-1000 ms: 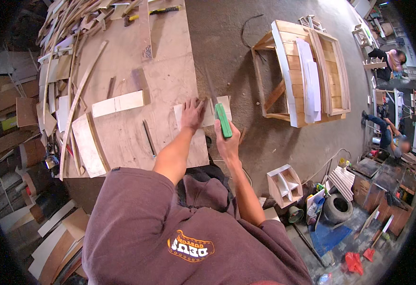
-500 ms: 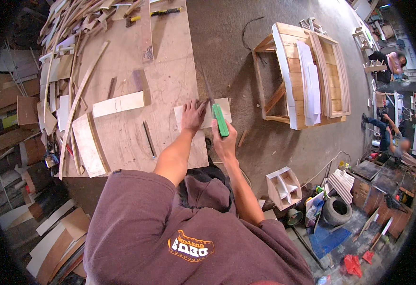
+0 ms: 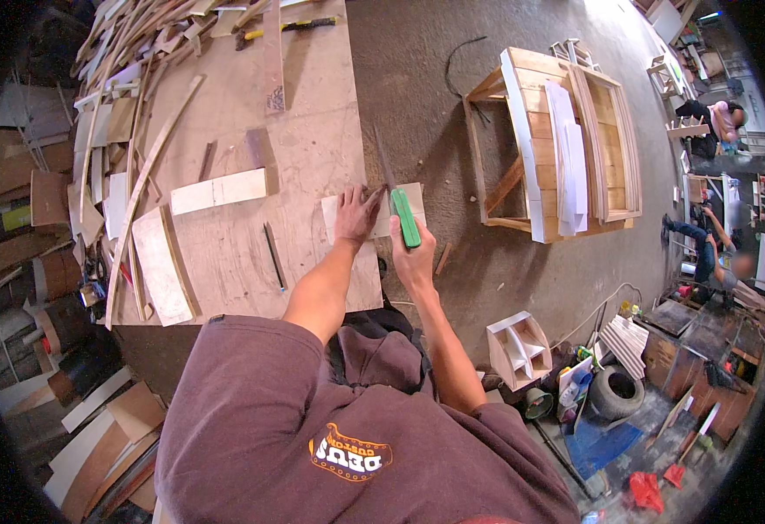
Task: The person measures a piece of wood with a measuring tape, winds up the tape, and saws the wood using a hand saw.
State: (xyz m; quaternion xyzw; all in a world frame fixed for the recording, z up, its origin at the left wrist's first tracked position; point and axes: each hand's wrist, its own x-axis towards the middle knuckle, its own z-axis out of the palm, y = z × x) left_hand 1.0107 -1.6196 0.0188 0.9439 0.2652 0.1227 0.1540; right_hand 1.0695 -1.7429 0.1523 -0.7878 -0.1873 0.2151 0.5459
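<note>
My right hand [image 3: 414, 257] is wrapped round the green handle of a handsaw [image 3: 405, 218], its thin blade pointing away from me. The blade lies across a pale flat board [image 3: 411, 197] that juts past the right edge of the plywood worktop [image 3: 313, 148]. On the board's left part my left hand [image 3: 354, 223] lies flat, fingers stretched forward and thumb side close to the blade. How deep the blade sits in the board is too small to tell. A thin dark pencil-like stick [image 3: 273, 258] rests on the worktop left of my left forearm.
Pale wood pieces [image 3: 218, 191], long strips and a yellow-and-black hammer [image 3: 299, 25] lie on the worktop, with offcuts heaped at its far left. A wooden frame [image 3: 540, 148] stands on the floor to the right. Nearer are a small divided shelf [image 3: 520, 349] and a tire [image 3: 616, 391]. Two people are far right.
The saw and my right hand have shifted only very slightly; my left hand stays on the board. At the far right, one person's upper body has moved a little.
</note>
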